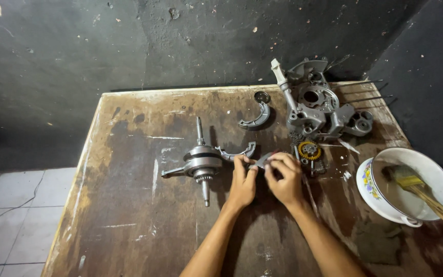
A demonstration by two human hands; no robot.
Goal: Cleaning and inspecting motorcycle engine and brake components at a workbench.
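A worn wooden worktop (129, 215), rough, stained and scratched. On it, a dull grey metal crankshaft (201, 163), matt cast-metal engine casing (324, 110), two curved metal shoes (256, 117), a brass-coloured gear (309, 150), and a glossy white enamel bowl (437, 177) holding a wooden-handled brush (426, 197).

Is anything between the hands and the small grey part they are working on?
No. Both the left hand and the right hand already grip the small grey part between their fingertips. The crankshaft lies beside them, to the left, not in between.
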